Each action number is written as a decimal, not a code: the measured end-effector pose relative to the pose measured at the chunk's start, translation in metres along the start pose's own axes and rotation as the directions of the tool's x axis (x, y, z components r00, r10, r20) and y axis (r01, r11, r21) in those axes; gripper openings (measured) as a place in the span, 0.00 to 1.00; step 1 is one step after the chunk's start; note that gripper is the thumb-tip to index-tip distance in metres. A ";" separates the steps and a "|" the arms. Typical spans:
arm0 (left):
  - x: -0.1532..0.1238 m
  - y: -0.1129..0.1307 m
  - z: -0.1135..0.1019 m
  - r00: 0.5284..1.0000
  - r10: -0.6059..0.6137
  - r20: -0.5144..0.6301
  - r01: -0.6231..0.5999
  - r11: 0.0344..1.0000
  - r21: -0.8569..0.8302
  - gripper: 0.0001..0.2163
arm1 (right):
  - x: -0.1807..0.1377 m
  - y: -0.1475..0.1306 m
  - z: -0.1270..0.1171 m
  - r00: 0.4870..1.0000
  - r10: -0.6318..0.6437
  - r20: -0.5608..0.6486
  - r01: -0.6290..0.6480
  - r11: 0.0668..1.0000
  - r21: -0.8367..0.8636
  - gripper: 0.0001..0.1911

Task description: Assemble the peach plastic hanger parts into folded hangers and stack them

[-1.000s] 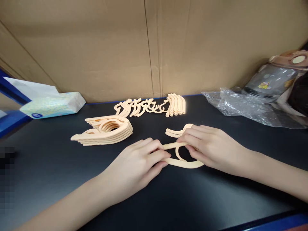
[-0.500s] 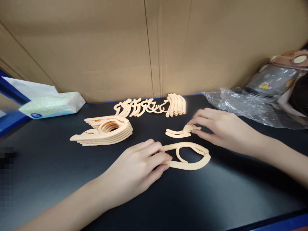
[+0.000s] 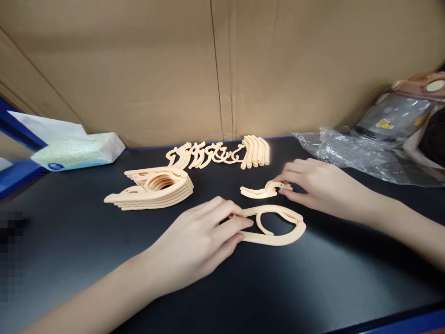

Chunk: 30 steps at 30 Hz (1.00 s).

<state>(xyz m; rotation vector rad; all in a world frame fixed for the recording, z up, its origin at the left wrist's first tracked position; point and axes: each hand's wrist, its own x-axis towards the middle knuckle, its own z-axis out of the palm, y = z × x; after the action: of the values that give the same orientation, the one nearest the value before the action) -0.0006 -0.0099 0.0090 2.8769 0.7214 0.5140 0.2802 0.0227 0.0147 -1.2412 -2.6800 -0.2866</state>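
Note:
A peach-coloured folding clothes hanger (image 3: 283, 240), folded into a loop with its hook inside, lies flat on the black table. My left hand (image 3: 208, 236) is closed on its left end, the thumb and fingers hiding that end. Just behind it lie small curved hanger parts (image 3: 259, 192) of the same plastic. My right hand (image 3: 311, 181) pinches their right end between thumb and fingertips. Left of centre sits a neat stack of folded hangers (image 3: 156, 197), apart from both hands.
Along the back of the table (image 3: 278, 292) lie a row of loose hanger hooks (image 3: 205, 155) and several hanger arms (image 3: 255, 150). A tissue pack (image 3: 79, 150) is at the left. Crumpled clear plastic (image 3: 351, 148) and a clear bag (image 3: 392, 116) are at the right, before a cardboard wall (image 3: 146, 69).
My left hand's fingers have shifted slightly on the hanger, the middle ones reaching a little further right. My right hand stays at the small parts. The whole view has moved slightly.

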 end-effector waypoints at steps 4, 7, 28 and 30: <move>0.000 -0.004 0.001 1.000 -0.023 -0.014 0.024 1.000 0.014 0.11 | 0.001 -0.001 0.001 0.999 0.036 -0.028 -0.036 0.999 0.008 0.08; 0.000 -0.008 0.001 0.999 -0.025 -0.021 0.026 0.999 0.027 0.11 | 0.002 -0.002 -0.001 0.997 0.055 -0.061 -0.051 0.996 0.077 0.07; 0.004 0.015 0.005 0.986 0.133 -0.098 -0.120 0.984 0.128 0.15 | -0.020 -0.069 -0.002 0.796 -0.397 -0.457 0.445 0.896 -0.003 0.17; 0.005 0.015 0.005 0.986 0.134 -0.099 -0.119 0.983 0.142 0.18 | -0.020 -0.070 -0.001 0.797 -0.407 -0.446 0.450 0.893 -0.009 0.16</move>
<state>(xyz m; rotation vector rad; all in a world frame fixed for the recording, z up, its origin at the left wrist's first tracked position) 0.0116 -0.0205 0.0085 3.0573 0.6133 0.6662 0.2398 -0.0369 0.0042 -0.4422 -2.4943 -0.4288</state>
